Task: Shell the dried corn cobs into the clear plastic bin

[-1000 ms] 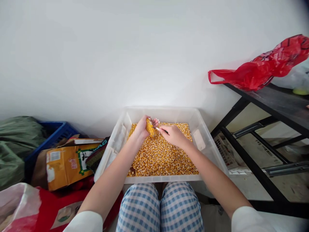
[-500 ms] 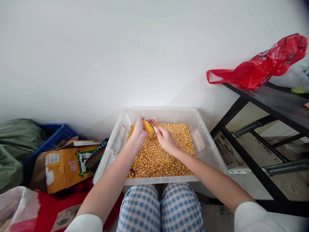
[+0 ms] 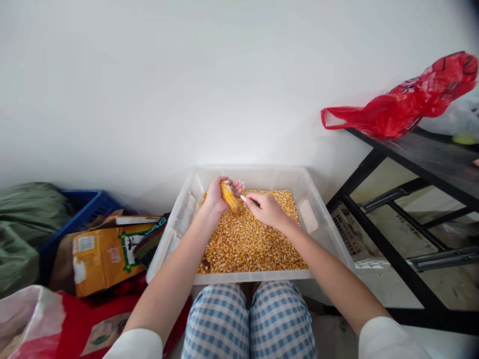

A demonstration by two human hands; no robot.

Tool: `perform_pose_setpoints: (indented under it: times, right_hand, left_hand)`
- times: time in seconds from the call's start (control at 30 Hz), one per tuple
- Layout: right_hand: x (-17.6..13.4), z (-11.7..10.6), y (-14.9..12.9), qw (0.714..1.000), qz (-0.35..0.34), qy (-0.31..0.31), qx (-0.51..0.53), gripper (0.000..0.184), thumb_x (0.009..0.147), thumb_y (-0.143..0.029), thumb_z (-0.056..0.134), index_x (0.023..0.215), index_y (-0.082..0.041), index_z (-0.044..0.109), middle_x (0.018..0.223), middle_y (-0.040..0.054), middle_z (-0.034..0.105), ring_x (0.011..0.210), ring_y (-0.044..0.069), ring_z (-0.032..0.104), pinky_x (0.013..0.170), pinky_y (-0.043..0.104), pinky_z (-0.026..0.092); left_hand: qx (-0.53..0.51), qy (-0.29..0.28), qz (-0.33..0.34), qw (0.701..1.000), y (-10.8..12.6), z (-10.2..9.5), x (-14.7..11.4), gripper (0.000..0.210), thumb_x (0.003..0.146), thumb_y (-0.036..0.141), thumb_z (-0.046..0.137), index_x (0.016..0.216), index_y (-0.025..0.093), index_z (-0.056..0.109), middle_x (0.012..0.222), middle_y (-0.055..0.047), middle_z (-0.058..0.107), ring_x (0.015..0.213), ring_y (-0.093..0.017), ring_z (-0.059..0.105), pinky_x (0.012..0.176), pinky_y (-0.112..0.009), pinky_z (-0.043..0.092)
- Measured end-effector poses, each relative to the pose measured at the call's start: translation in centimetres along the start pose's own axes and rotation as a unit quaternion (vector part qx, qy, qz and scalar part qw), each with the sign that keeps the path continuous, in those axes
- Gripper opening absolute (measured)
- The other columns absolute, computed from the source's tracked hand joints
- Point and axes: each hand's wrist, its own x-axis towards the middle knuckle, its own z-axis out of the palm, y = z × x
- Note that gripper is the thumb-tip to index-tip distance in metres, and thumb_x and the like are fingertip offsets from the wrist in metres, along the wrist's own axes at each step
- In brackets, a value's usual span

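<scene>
My left hand point(image 3: 217, 195) is wrapped round a yellow corn cob point(image 3: 231, 198), held tilted above the plastic bin. A pale patch shows near the cob's upper end, with rows of kernels still on its side. In my right hand point(image 3: 265, 208) is a thin screwdriver-like tool point(image 3: 256, 203); its dark handle shows between the fingers, and its slim front end points at the cob. Whether the tip touches the cob is hard to tell. Loose corn kernels point(image 3: 247, 249) spread across the bin below both hands.
The translucent plastic bin point(image 3: 325, 249) stands at my knees against the white wall. At left are a yellow cardboard box point(image 3: 99, 259), a blue crate point(image 3: 90, 207) and a green sack point(image 3: 30, 219). A black metal rack point(image 3: 392, 249) at right carries a red plastic bag point(image 3: 396, 112).
My right hand has drawn back slightly to the right from the cob, and the tool's dark handle now shows. The left hand has turned the cob, exposing its pale patch.
</scene>
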Motion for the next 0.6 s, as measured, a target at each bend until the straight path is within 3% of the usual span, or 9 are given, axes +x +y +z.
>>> perform_pose_setpoints:
  times: [0.23,0.47,0.6]
  right_hand:
    - [-0.3,-0.7,-0.5,0.996,-0.032,-0.011,-0.077,0.027,0.09,-0.028,0.041,0.076,-0.019,0.062,0.06,0.0003,0.057,0.052,0.01,0.043,0.056,0.024,0.025]
    - [-0.5,1.7,-1.0,0.996,0.036,0.052,-0.061,0.026,0.091,-0.027,0.037,0.077,-0.018,0.057,0.057,0.0003,0.054,0.05,0.011,0.043,0.054,0.024,0.024]
    - [-0.3,3.0,-1.0,0.992,0.082,0.09,-0.014,0.027,0.092,-0.029,0.035,0.075,-0.018,0.054,0.056,-0.0007,0.05,0.05,0.011,0.043,0.052,0.024,0.025]
  left_hand:
    - [0.059,-0.071,-0.017,0.996,-0.2,0.1,-0.3,0.021,0.073,0.016,0.043,0.052,0.017,0.042,0.054,-0.007,0.057,0.065,-0.021,0.066,0.065,-0.033,0.055]
    - [0.023,0.002,0.06,0.998,-0.9,0.2,0.2,0.018,0.071,0.016,0.044,0.053,0.017,0.043,0.055,-0.008,0.058,0.062,-0.02,0.064,0.062,-0.031,0.054]
    - [0.007,0.018,0.07,0.997,-1.1,0.1,0.4,0.017,0.07,0.016,0.043,0.053,0.017,0.043,0.057,-0.008,0.059,0.057,-0.018,0.063,0.06,-0.03,0.053]
